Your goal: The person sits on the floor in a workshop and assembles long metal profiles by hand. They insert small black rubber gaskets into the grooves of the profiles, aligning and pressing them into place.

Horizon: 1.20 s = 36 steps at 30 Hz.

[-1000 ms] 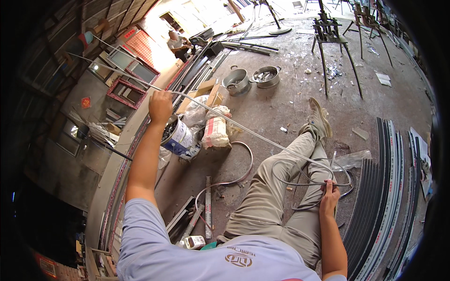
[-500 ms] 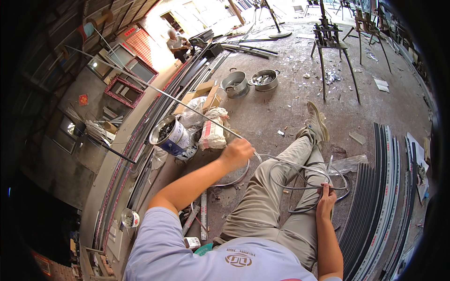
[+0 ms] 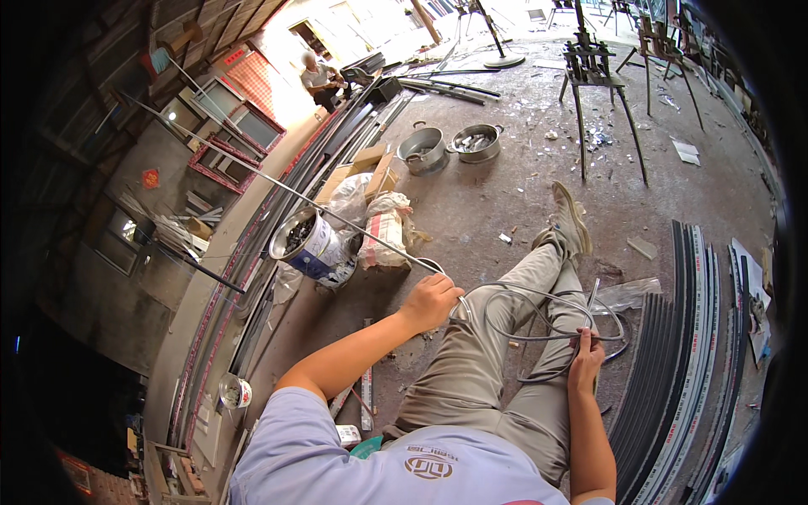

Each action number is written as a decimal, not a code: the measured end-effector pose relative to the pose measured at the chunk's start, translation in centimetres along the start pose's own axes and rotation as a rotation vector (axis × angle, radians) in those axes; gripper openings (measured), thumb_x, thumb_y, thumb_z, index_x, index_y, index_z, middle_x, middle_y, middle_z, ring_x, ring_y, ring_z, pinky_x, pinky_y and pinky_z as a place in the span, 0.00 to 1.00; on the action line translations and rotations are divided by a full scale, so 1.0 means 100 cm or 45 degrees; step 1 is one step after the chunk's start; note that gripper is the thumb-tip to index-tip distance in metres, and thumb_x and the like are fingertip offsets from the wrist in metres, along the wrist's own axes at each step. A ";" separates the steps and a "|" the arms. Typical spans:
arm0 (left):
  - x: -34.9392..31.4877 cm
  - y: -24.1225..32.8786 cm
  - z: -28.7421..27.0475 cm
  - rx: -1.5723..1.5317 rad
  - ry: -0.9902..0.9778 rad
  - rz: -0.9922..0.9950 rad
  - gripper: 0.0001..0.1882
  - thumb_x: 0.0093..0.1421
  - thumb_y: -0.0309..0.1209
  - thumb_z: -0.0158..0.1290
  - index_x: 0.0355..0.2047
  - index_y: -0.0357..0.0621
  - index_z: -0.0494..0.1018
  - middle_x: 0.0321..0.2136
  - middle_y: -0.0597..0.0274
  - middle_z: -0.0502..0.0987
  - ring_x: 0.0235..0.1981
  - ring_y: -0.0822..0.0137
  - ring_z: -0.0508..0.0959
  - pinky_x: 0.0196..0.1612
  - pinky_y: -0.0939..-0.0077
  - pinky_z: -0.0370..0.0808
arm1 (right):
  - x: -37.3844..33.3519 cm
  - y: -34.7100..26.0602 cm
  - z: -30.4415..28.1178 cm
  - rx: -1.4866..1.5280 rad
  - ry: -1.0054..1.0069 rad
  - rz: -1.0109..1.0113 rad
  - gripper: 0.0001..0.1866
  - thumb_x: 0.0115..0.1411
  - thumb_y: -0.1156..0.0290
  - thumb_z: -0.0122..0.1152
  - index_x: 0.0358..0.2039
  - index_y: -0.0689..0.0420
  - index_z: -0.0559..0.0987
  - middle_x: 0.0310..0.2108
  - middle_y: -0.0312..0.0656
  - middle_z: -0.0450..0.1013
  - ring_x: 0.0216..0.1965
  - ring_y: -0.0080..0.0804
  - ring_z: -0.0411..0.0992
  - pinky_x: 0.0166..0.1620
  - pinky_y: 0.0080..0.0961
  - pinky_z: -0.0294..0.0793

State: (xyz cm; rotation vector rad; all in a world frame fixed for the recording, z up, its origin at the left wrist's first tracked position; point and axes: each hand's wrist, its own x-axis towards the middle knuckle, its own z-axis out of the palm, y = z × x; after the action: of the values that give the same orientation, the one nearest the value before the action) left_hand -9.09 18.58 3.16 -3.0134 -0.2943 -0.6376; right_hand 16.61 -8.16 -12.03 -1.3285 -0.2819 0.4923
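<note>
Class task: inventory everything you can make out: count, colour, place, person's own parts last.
Thin strip: unclear count, grey, across centre
Metal pots: two, grey, floor ahead
Bucket: one, white and blue, left of centre
Sack: one, pale, beside bucket
Cardboard: some, brown, behind bucket
Long profiles: many, black and pale, right floor
Stands: several, dark, upper right
Pail: one, white, lower left
Other person: one, pale top, upper left
Left hand: one, gripping strip, centre
Right hand: one, gripping strip, right

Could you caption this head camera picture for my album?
Left hand gripping a long grey strip, right hand holding grey loops over outstretched legs, two metal pots standing beyond.
</note>
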 end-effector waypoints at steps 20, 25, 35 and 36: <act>-0.018 0.006 -0.004 -0.081 -0.015 -0.245 0.17 0.61 0.31 0.63 0.51 0.44 0.80 0.39 0.56 0.78 0.45 0.52 0.78 0.50 0.59 0.77 | 0.002 0.004 -0.003 0.027 -0.014 -0.024 0.19 0.77 0.59 0.56 0.43 0.64 0.82 0.27 0.34 0.74 0.31 0.19 0.69 0.39 0.19 0.68; -0.023 0.016 0.002 -0.118 -0.053 -0.286 0.21 0.63 0.33 0.62 0.55 0.44 0.78 0.43 0.55 0.79 0.48 0.52 0.78 0.52 0.59 0.77 | 0.002 0.007 -0.002 0.034 -0.008 0.003 0.19 0.77 0.59 0.56 0.43 0.64 0.82 0.27 0.34 0.75 0.31 0.19 0.69 0.39 0.19 0.68; -0.006 0.034 0.007 -0.142 -0.057 -0.227 0.30 0.66 0.38 0.60 0.67 0.47 0.71 0.59 0.43 0.73 0.59 0.41 0.74 0.61 0.53 0.74 | 0.007 -0.004 0.004 0.107 0.047 -0.060 0.16 0.76 0.64 0.57 0.49 0.65 0.83 0.41 0.36 0.79 0.40 0.21 0.73 0.45 0.19 0.72; 0.003 0.037 0.012 -0.168 -0.071 -0.198 0.31 0.66 0.39 0.60 0.68 0.48 0.70 0.61 0.41 0.71 0.60 0.39 0.74 0.62 0.53 0.73 | 0.011 0.002 -0.003 0.138 0.031 -0.018 0.17 0.76 0.64 0.58 0.51 0.66 0.82 0.41 0.36 0.79 0.41 0.22 0.74 0.47 0.20 0.74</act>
State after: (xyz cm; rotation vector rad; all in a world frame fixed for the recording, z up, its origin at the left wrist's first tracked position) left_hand -7.65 15.11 2.16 -3.1612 -0.5132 -0.6073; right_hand 17.71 -7.84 -12.42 -1.2252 -0.2414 0.4728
